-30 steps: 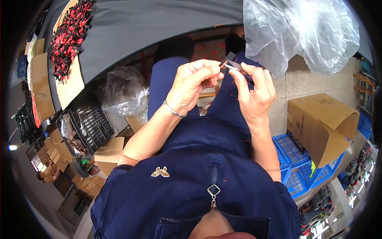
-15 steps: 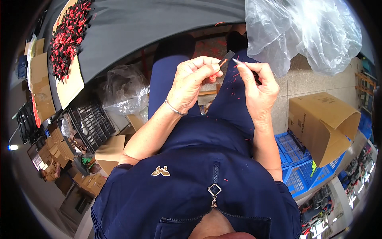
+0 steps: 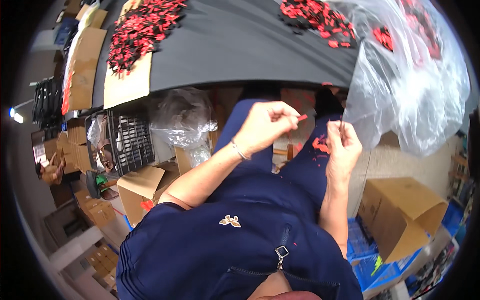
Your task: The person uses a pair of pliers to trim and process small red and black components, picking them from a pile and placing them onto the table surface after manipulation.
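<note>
My left hand (image 3: 265,127) is closed in a pinch on a small red strip (image 3: 302,118), which sticks out past the fingertips. Slightly nearer and to the right, my right hand (image 3: 345,145) is closed, with a thin dark tip just showing at its fingers. The rest of what it holds is hidden. Both hands are above my lap and apart from each other. Red scraps (image 3: 320,146) lie on my dark blue trouser leg below the right hand.
Ahead, a dark-covered table (image 3: 240,45) bears a red-and-black pile of strips (image 3: 142,32) on cardboard and another pile (image 3: 320,20). Clear plastic (image 3: 395,110) drapes over its right edge. An open carton (image 3: 400,215) stands on blue crates (image 3: 362,240) at right; a black crate (image 3: 131,145) is left.
The view has shifted, showing more of the table. My hands have moved apart. A red strip now shows at my left fingertips instead of a black one; the right hand's pale pointed tip is hidden.
</note>
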The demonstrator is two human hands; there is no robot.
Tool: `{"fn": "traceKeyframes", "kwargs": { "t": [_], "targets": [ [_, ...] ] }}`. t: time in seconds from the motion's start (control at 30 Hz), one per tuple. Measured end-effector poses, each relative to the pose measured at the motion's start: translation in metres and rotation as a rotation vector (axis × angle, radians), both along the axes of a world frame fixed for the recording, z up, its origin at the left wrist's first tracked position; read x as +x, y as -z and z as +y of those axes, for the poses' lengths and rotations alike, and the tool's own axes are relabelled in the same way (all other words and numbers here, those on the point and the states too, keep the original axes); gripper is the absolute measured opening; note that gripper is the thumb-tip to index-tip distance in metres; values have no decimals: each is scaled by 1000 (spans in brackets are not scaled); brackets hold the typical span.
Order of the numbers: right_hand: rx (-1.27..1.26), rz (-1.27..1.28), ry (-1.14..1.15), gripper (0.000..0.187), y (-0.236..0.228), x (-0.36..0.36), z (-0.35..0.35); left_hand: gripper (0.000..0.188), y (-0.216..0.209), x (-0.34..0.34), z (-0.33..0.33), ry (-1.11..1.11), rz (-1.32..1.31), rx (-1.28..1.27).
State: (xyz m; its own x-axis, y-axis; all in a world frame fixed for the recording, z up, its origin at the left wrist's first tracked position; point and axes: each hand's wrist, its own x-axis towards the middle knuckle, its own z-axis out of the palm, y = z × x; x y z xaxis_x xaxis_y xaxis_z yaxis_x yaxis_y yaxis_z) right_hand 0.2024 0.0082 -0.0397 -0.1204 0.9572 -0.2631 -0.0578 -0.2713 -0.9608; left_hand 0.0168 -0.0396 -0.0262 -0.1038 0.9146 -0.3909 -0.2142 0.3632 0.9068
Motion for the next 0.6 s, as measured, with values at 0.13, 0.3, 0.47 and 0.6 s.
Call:
{"fn": "traceKeyframes", "kwargs": {
  "t": [0.13, 0.3, 0.47, 0.6],
  "targets": [
    [-47, 16, -22, 5, 1, 7, 3, 8, -17, -89, 13, -377, 206, 238],
    [-55, 26, -13, 6, 4, 0, 3, 41, -35, -214, 32, -836, -555, 580],
    [-73, 21, -34, 7, 6, -5, 4, 36, -24, -129, 68, -561, 59, 260],
    [-47, -36, -2, 7, 3, -3, 7, 18, -18, -58, 104, -293, 434, 494]
  ]
}}
